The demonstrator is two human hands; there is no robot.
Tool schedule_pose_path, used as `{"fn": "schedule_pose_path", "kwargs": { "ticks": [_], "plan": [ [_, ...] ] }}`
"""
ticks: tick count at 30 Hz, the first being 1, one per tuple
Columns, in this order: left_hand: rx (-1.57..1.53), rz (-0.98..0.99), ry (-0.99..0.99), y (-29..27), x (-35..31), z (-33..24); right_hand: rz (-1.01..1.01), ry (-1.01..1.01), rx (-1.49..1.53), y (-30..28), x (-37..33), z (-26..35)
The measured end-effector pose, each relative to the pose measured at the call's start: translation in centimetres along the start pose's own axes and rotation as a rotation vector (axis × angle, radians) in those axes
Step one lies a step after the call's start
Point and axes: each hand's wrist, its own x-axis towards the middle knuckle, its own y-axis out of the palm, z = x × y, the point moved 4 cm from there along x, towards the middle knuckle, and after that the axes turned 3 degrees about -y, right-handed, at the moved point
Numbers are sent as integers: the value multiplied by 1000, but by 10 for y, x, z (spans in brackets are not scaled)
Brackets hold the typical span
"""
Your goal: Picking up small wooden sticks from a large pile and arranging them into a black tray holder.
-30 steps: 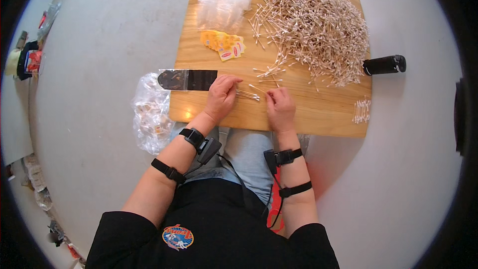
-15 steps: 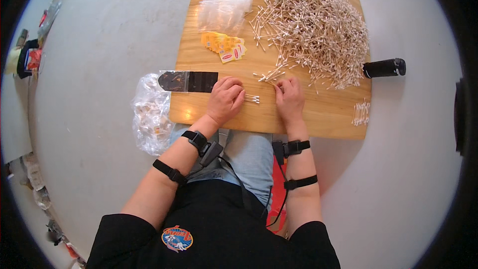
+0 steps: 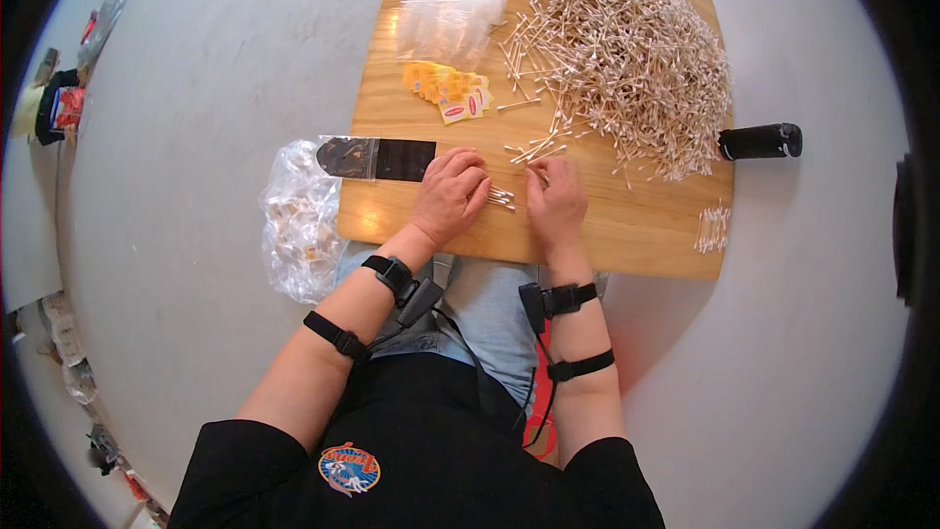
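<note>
While both hands rest on the table (image 3: 627, 225), a small bunch of cotton swabs (image 3: 500, 198) is gripped by the left hand (image 3: 450, 194), and one swab (image 3: 538, 173) is pinched by the right hand (image 3: 555, 204); the large swab heap (image 3: 627, 59) lies just beyond them.

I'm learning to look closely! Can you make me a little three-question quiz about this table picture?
1. True or false: the big heap of cotton swabs lies on the wooden table.
2. What does the left hand hold? A) a small bunch of swabs B) scissors C) a cup
3. Fill in: the black cylinder lies at the table's ___ edge (person's own side).

Key: 1 true; 2 A; 3 right.
</note>
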Motion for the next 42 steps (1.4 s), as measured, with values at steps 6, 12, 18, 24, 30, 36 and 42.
{"fn": "schedule_pose_path", "kwargs": {
  "ticks": [6, 12, 18, 24, 30, 36, 42],
  "plan": [
    [-27, -16, 4, -1, -1, 3, 46, -48, -164, -2, 7, -36],
    [-81, -85, -19, -1, 0, 5, 69, -95, -135, 0, 0, -26],
    [-69, -65, -28, 0, 0, 4, 104, -137, -24, 10, -6, 0],
    [-91, -126, -87, -1, -1, 6, -21, 127, 86, -2, 10, -30],
    [-79, -136, -96, -3, -3, 10, 2, 49, 21, -17, 13, -34],
    [-94, -91, -60, 0, 0, 8, 128, -182, 1, 9, -7, 4],
    [61, 11, -29, 8, -1, 4, -20, -87, 27, -1, 12, -10]
  ]
}}
